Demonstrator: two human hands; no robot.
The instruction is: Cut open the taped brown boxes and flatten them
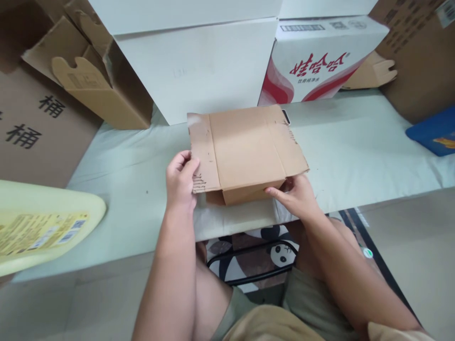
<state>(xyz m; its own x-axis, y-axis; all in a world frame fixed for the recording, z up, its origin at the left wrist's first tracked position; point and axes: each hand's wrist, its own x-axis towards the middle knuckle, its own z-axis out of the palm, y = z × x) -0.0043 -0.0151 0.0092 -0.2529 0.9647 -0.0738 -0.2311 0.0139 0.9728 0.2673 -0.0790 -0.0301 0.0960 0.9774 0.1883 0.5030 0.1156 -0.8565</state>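
Note:
A brown cardboard box [247, 148] rests on the pale green cloth near its front edge, with a wide, creased panel facing up. Its side flaps have rough, torn-looking edges. My left hand [181, 180] pinches the left flap between thumb and fingers. At the near right corner, my right hand [295, 194] grips the box, its thumb along the front edge and its other fingers mostly hidden beneath the right flap. Part of a dark object [286, 117] peeks out behind the far right corner; I cannot make out what it is.
White cartons [199, 71] and a red-and-white carton [320, 66] stand behind. An open cardboard holder [106, 94] is at the back left, with a large brown carton [31, 128] beside it. A yellow bottle [46, 227] juts in at left; a blue package [435, 132] lies right.

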